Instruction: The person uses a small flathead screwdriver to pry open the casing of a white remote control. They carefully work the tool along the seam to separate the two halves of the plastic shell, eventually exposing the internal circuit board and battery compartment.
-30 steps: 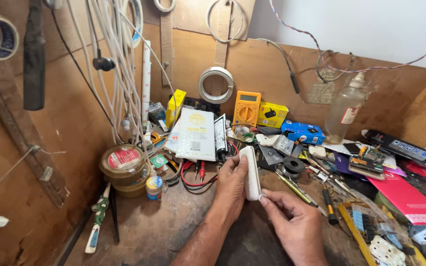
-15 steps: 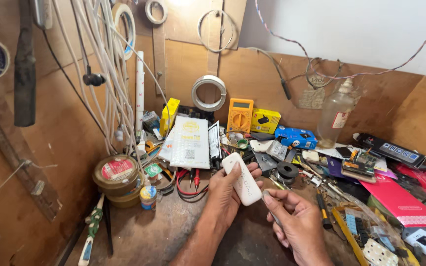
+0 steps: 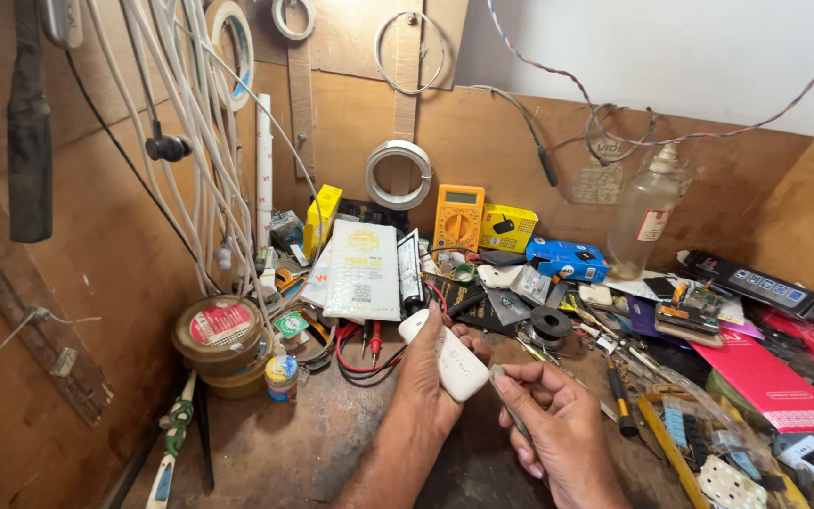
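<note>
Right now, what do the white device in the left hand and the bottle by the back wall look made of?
White device: looks like matte white plastic, with a smooth shell and rounded ends. Bottle: clear, see-through, glossy; glass or clear plastic, cannot tell which. Left hand holds the device.

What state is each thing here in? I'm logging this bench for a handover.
White slim device: held in the left hand, tilted.
Right hand: closed on a thin tool, tip near the device's lower end.
Yellow multimeter: leaning upright against the back board.
Clear bottle: upright, capped.
Round tins: stacked, lids on.
Red and black probe leads: lying loose on the bench.
</note>
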